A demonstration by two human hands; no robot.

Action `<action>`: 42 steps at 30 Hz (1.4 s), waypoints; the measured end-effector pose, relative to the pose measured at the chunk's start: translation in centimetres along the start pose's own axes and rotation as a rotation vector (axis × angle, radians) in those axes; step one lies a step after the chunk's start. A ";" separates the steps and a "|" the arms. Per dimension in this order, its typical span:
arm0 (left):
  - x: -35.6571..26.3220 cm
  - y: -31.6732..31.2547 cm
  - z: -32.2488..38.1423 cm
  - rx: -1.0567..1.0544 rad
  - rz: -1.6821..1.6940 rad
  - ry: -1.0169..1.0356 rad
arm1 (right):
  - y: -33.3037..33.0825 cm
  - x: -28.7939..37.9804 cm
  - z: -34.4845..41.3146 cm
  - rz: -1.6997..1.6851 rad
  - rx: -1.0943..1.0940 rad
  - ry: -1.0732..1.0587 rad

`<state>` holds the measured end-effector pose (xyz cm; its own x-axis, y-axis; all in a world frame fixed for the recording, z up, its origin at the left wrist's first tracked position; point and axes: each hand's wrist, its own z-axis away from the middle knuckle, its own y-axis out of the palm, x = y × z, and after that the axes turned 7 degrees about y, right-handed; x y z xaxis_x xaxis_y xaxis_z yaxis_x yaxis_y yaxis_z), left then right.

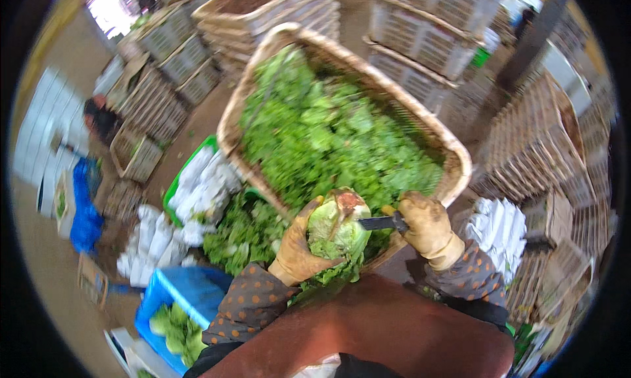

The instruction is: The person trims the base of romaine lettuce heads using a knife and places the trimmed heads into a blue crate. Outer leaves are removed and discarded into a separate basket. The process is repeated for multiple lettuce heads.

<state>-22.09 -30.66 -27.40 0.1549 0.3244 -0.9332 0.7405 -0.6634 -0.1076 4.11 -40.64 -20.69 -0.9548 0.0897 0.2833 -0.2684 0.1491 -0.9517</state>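
My left hand [301, 252], in a yellowish glove, cups a head of leafy lettuce [340, 230] whose browned cut stem end faces up. In my right hand [429, 225], gloved alike, is a knife [378, 223] with a short dark blade. The blade points left, and its tip is at the right side of the head; whether it touches cannot be told. Just beyond both hands, a large dirty white plastic crate [446, 153] holds many green leafy heads [325, 126]. Some loose leaves hang below the head in my left hand, over a reddish-brown apron [374, 319].
Left of me are a blue bin [192, 289] with lettuce, piled leafy greens [236, 230] and white wrapped bundles [207, 181] in a green crate. More white bundles [495, 235] lie at right. Stacked crates [532, 131] stand around. A person [101, 119] is at far left.
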 end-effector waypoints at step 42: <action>-2.0 -5.1 29.3 -0.631 0.396 -0.317 | 15.5 17.6 -1.3 -0.578 0.333 -0.363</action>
<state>-45.32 -47.67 -35.05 0.3605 -0.1248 -0.9244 0.9135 -0.1531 0.3769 -16.64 -35.45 -30.29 -0.6168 -0.2508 0.7461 -0.7081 -0.2369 -0.6651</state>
